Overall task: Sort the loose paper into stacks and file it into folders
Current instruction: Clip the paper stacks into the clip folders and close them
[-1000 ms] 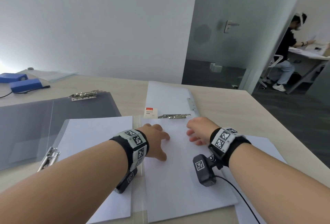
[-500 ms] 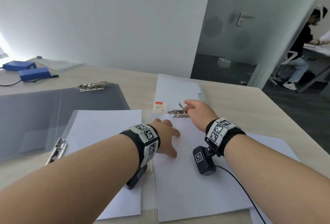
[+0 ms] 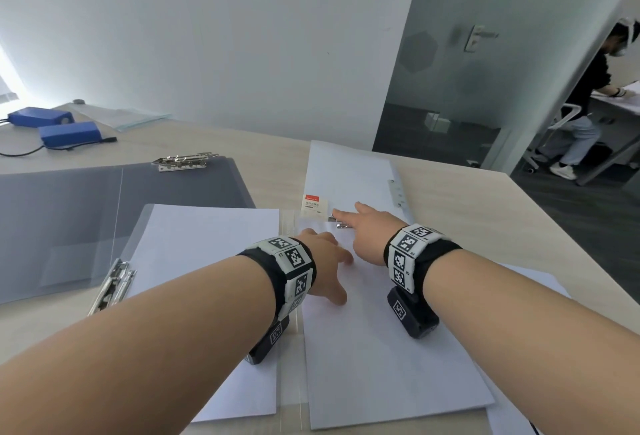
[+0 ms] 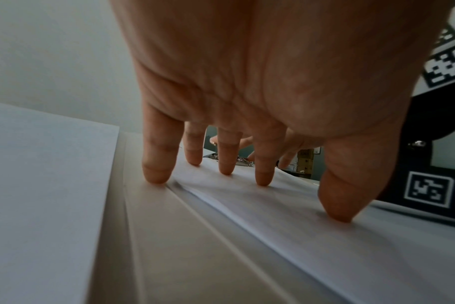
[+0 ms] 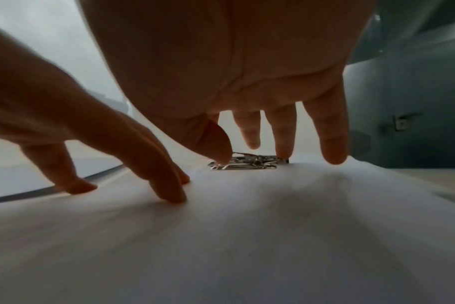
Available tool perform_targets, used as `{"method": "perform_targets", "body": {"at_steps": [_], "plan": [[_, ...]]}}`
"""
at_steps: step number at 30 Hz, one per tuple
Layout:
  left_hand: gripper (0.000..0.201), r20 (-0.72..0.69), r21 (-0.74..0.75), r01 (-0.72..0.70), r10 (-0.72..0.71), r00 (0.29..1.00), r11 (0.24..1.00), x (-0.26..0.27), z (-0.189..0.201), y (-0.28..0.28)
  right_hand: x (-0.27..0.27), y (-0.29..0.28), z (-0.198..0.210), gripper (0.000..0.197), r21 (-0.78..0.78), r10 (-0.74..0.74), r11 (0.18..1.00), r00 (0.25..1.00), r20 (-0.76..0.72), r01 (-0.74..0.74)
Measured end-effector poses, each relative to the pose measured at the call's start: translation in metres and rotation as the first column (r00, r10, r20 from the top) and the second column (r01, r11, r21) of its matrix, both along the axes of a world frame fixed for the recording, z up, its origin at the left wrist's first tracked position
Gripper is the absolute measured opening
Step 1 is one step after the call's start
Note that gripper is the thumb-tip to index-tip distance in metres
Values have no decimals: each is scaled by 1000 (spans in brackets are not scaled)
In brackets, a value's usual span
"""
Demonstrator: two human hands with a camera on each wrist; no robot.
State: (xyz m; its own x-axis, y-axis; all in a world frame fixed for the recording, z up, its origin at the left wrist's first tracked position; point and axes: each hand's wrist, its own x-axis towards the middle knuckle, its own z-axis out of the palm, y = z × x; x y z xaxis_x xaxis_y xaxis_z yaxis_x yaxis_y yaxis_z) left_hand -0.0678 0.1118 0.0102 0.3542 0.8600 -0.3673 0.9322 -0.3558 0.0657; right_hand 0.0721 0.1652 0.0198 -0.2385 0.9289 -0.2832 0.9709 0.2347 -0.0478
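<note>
A white paper stack [image 3: 381, 365] lies in an open clear folder [image 3: 346, 171], its top edge at the folder's metal clip [image 3: 341, 222]. My left hand [image 3: 329, 261] presses down on the stack with spread, straight fingertips [image 4: 262, 179]. Just ahead of it, my right hand [image 3: 346, 216] reaches to the clip. In the right wrist view its thumb [image 5: 218, 152] and a straight finger touch the clip [image 5: 247, 163]. A second paper stack [image 3: 207, 261] lies to the left on another clear folder.
An open grey folder [image 3: 104, 199] with its own metal clip [image 3: 183, 160] lies at the left. Another clip [image 3: 114, 285] sits at the left stack's edge. Two blue devices [image 3: 65, 133] with a cable stand far left. The table edge [image 3: 554, 244] runs along the right.
My right hand has gone forward from the paper to the metal clip and now rests on it. The left hand has stayed pressed on the stack.
</note>
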Motion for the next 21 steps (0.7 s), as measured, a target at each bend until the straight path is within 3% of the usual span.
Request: {"method": "perform_targets", "body": {"at_steps": [6, 21], "plan": [[73, -18, 11, 14, -14, 1000, 1000, 1, 1, -1, -16, 6, -9, 79, -33, -6, 999, 981, 192, 13], [74, -20, 9, 6, -6, 1000, 1000, 0, 1, -1, -10, 3, -12, 83, -31, -29, 999, 993, 118, 33]]}}
